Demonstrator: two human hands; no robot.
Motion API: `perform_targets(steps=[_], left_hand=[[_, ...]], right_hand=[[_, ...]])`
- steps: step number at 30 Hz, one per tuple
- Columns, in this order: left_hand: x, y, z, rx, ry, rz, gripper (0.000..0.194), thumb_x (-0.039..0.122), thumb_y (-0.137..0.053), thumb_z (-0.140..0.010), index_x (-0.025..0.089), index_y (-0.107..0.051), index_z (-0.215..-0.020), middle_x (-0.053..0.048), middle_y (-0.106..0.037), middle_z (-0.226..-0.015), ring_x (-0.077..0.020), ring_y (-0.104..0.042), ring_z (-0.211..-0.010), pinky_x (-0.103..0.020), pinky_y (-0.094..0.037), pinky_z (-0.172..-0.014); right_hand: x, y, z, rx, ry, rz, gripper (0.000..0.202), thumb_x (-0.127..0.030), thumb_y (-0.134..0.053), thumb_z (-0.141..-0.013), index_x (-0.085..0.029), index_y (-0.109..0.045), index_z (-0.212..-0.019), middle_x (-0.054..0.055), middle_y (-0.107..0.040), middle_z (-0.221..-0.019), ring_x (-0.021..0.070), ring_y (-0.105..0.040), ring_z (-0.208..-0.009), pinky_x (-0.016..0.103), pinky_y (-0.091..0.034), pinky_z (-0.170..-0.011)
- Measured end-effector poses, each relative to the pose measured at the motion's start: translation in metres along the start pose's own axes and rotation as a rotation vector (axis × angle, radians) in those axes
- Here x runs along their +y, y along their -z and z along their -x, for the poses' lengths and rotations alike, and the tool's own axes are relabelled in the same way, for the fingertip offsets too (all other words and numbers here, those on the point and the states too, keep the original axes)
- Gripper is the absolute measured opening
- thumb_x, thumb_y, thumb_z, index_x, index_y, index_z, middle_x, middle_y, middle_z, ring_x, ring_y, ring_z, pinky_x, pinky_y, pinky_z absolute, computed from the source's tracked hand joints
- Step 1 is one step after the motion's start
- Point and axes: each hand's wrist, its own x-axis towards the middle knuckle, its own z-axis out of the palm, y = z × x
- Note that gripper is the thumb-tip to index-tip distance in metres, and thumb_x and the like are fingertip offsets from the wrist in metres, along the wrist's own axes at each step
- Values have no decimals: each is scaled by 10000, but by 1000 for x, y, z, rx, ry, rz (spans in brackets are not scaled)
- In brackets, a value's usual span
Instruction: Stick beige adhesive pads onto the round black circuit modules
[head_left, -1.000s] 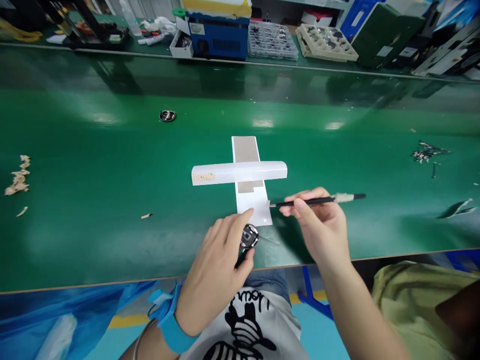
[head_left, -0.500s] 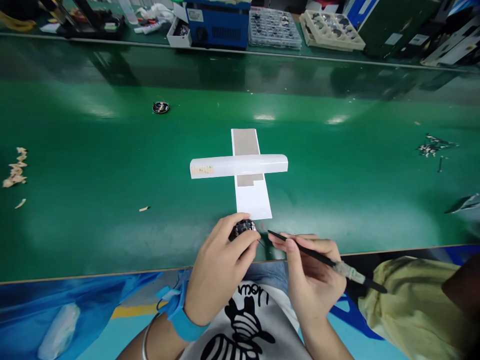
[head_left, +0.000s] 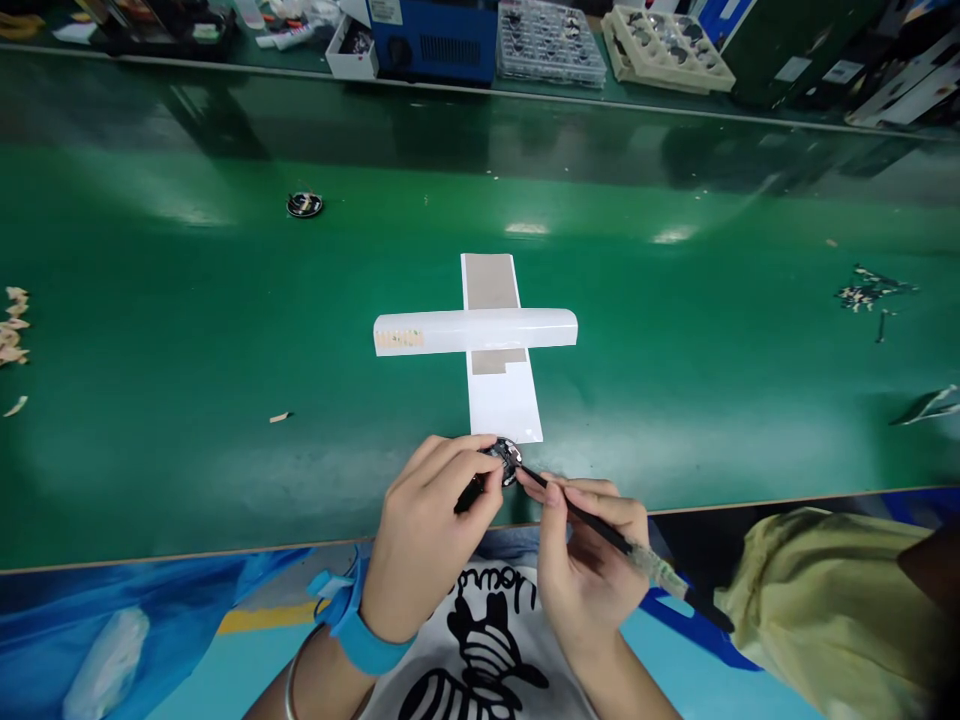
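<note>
My left hand [head_left: 439, 530] pinches a small round black electronic part [head_left: 508, 458] with shiny metal spots, just above the near edge of the table. Fingers cover its left side. In my right hand [head_left: 592, 550] are slim black tweezers [head_left: 600, 527], with clear tape wrapped round the rear part. Their tip meets the right side of the round part; whether it grips anything there is too small to see. Just beyond my hands lies a white and grey sheet [head_left: 504, 405], with a glossy white strip [head_left: 480, 330] across it.
Another round black part [head_left: 304, 205] lies at the back left. Beige scraps [head_left: 13, 325] are at the far left, small dark pieces [head_left: 866, 290] at the right. A shelf holds a blue box [head_left: 435, 45] and part trays [head_left: 551, 45]. A person in yellow [head_left: 832, 600] sits at my right.
The round part has been turned so more of its face shows. My right hand has moved left, bringing the tweezers' tip from beside the part onto it. The view has shifted slightly.
</note>
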Motion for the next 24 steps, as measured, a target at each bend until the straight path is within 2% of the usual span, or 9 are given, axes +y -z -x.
perform_targets(steps=[18, 24], left_hand=[[-1, 0, 0, -4, 2, 26, 145, 68, -592, -865, 200, -647, -886, -19, -706, -1036, -165, -616, -921, -331, -518, -817], [-2, 1, 2, -13, -39, 5, 148, 74, -592, -868, 197, -666, -904, -30, -692, -1063, -168, -603, -918, -340, -524, -826]], right_hand=[[-1, 2, -2, -42, -30, 29, 276, 16, -615, -812, -208, -608, -974, 37, -657, -864, 184, -706, -857, 326, -668, -690], [-2, 2, -3, -60, -43, 9, 288, 27, -606, -814, -209, -600, -978, 36, -660, -876, 181, -710, -864, 321, -666, -710]])
